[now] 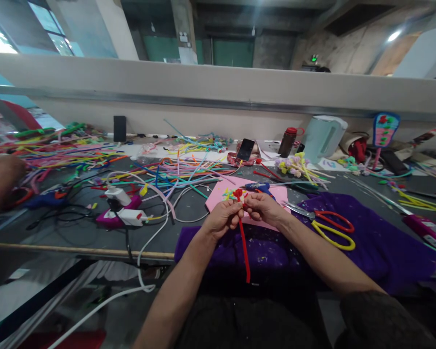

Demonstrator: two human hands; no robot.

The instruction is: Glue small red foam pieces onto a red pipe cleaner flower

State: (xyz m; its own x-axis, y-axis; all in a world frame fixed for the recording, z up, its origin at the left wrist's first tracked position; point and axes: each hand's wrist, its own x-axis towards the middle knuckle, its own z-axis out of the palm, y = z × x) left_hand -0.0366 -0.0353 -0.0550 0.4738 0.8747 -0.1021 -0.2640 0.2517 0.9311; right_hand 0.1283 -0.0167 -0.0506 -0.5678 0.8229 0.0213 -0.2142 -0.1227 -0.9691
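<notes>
Both of my hands meet over a pink sheet (221, 191), their fingers pinched together on a red pipe cleaner (243, 247). Its curled red top shows above the fingertips, and its straight tail hangs down toward my lap. My left hand (223, 215) grips it from the left; my right hand (263, 208) closes on it from the right, though the exact spot between the fingers is hidden. Just behind my right hand lies a blue glue gun (259, 187). Scissors (323, 220) with one red and one yellow handle rest on purple cloth (370, 237) beside my right forearm.
Loose coloured pipe cleaners (189, 167) spread across the dark table (189, 208). A purple-and-white power strip (119, 215) with cables sits left. Farther back are a phone (246, 149), a brown bottle (288, 143) and a pale green box-like object (325, 138). Another person's hand (3, 179) is at far left.
</notes>
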